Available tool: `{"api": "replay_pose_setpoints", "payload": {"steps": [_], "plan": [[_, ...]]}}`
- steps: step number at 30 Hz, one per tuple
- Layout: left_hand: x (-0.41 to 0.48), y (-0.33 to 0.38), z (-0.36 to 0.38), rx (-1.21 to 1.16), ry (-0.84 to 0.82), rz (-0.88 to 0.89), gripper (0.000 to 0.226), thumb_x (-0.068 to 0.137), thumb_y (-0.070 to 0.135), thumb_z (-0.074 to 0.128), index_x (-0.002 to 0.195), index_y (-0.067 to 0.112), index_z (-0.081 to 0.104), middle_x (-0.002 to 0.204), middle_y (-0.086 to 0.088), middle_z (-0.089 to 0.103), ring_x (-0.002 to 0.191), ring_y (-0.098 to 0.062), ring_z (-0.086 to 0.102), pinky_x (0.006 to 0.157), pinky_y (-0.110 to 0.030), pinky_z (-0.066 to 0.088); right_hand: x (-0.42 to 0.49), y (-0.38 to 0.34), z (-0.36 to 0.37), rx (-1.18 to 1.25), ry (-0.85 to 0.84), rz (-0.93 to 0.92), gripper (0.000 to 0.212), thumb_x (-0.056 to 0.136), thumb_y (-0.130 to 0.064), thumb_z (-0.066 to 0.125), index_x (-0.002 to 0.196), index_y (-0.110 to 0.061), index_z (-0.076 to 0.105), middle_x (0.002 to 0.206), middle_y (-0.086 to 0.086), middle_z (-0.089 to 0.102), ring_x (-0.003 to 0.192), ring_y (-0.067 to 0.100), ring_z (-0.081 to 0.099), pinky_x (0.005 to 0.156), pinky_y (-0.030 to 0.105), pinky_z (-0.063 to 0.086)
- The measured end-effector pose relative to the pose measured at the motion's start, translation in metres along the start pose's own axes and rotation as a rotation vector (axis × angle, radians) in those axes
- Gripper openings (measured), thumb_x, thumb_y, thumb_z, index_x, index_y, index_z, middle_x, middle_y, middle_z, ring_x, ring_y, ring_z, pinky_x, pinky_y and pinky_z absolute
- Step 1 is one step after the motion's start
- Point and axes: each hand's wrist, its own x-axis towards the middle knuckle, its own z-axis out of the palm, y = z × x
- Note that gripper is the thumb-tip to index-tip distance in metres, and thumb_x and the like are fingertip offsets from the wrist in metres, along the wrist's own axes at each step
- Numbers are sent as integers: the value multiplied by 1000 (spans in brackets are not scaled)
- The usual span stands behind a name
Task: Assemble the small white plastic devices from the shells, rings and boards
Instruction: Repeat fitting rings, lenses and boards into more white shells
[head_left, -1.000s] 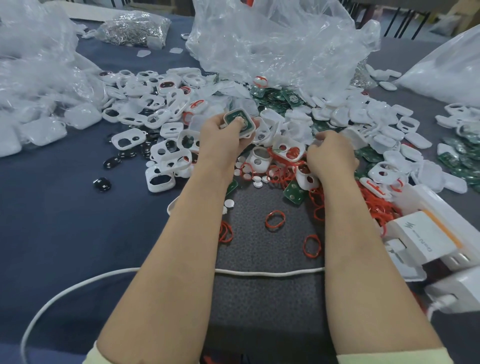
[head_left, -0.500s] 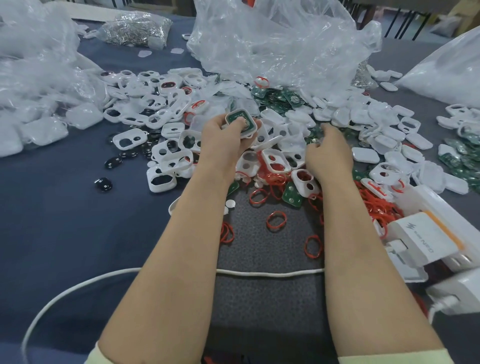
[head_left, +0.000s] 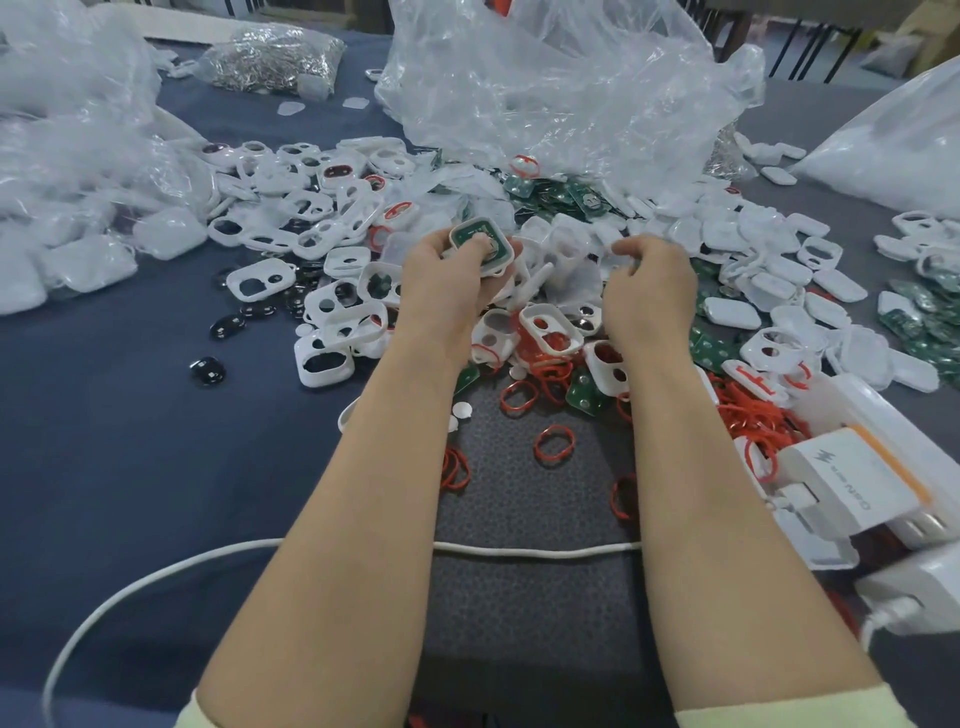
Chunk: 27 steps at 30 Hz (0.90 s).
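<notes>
My left hand (head_left: 457, 278) grips the shell (head_left: 503, 259) (green board (head_left: 474, 239) up); right hand (head_left: 649, 293) curls beside the shell, holding anything? I can't tell. Red rings (head_left: 555, 443) before it, clear bag (head_left: 545, 93) behind.

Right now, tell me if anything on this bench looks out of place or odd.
A white cable runs across the grey mat beneath both forearms, where it could snag. Loose red rings lie scattered on the mat.

One head-worn wide-angle view, looking forward and down — close above the table (head_left: 104, 467), far side at top
</notes>
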Motion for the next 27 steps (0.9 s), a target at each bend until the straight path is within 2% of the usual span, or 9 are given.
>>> {"api": "replay_pose_setpoints", "payload": {"steps": [3,6,8,10,14,17,20,23,27], "plan": [[-1,0,2,-19,-9,-1,11,97,-2,46,98,3,55,83,-11,69,85,-18,69,72,-22,57,9,-1,6,-50,-26,29,49,91,1,38,138,-9,47,140,10,49,131,28,40,107,36,33],[-1,0,2,-60,7,-9,10,97,-3,46,104,2,52,81,-10,69,82,-17,69,68,-20,57,16,-3,14,-101,-133,82,52,94,-5,39,145,-12,35,147,12,40,136,32,36,110,42,32],[0,-1,2,-68,18,-14,14,97,-2,47,111,-1,51,84,-11,68,83,-18,69,66,-20,57,20,-5,17,-179,-223,109,52,95,-11,39,146,-18,32,149,14,35,137,35,32,111,49,29],[1,-2,3,-63,17,-12,18,97,-1,48,114,-4,51,79,-9,70,84,-19,69,69,-22,57,22,-7,19,-230,-271,129,52,94,-13,39,145,-24,34,149,13,34,137,35,30,111,53,27],[0,-3,4,-36,-8,-2,11,97,-1,48,106,1,53,65,-1,71,84,-18,69,71,-23,57,23,-9,21,-201,-236,163,43,93,-15,42,134,-24,45,145,11,40,135,34,33,110,53,27],[-1,-4,5,-27,1,-7,21,97,-1,48,118,-3,50,75,-6,70,85,-19,69,69,-23,56,24,-9,21,-217,-253,164,46,93,-15,42,137,-24,45,145,11,40,136,33,32,111,53,27],[-2,-3,5,-30,0,-9,24,97,-1,47,121,-4,48,80,-9,69,82,-17,69,68,-22,57,24,-8,21,-225,-238,188,46,95,-16,39,140,-18,41,146,12,38,137,33,31,112,53,25],[-2,-2,4,-19,0,-9,27,97,-1,47,123,-5,48,85,-11,68,83,-18,70,70,-23,57,22,-7,20,-161,-124,200,39,97,-17,36,133,-7,47,140,14,47,132,32,38,111,51,28],[-2,-3,5,17,1,-17,29,97,0,48,126,-5,47,94,-15,68,87,-19,70,72,-24,57,22,-4,12,-47,29,131,37,99,-19,32,116,-2,60,120,16,60,114,32,53,99,44,41]]}}
